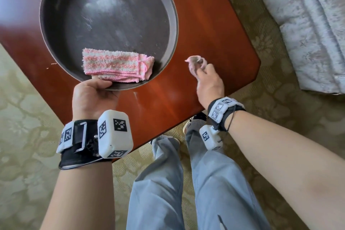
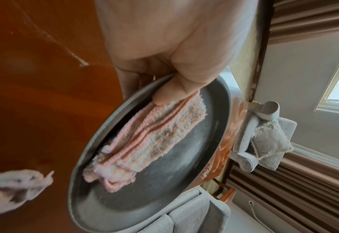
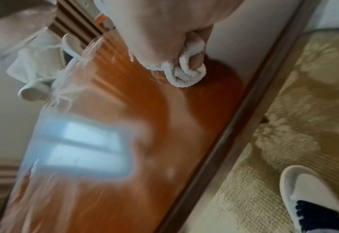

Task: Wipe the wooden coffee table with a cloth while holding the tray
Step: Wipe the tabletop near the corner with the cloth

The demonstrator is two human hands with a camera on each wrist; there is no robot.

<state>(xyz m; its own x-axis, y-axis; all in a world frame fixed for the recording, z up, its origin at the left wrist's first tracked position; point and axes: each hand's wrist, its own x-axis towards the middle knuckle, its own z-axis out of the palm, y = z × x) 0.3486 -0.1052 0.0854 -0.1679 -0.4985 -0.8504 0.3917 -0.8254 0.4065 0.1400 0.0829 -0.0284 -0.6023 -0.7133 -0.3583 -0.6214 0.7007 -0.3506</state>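
Nearest to me are my own legs in pale grey-blue trousers [image 1: 164,183], standing on a yellowish patterned carpet [image 1: 24,136] at the near edge of the glossy reddish-brown wooden surface [image 1: 205,30]. Both my wrists carry white blocks with black square markers.

My left hand [image 1: 93,97] is clamped on the near rim of the round dark grey tray [image 1: 54,2]: in the left wrist view the thumb lies over the rim and presses down on the folded pink-and-white striped fluffy towel [image 1: 117,65], while the fingers curl underneath. That towel lies inside the tray, against its near wall. The tray sits over the left part of the surface; whether its far side touches the wood I cannot tell.

To the right, my right hand [image 1: 209,82] is closed around a small bunched pale pink cloth [image 1: 195,61], the fingers curled into it and a tuft poking out at the far end. The right wrist view shows the cloth pressed down on the wood, just right of the tray and apart from it. A thin whitish streak [image 1: 137,99] crosses the wood between my two hands.

Farther right, beyond the corner of the surface, stands a light grey upholstered sofa [image 1: 308,24]. A white slipper [image 3: 312,193] shows on the carpet in the right wrist view.
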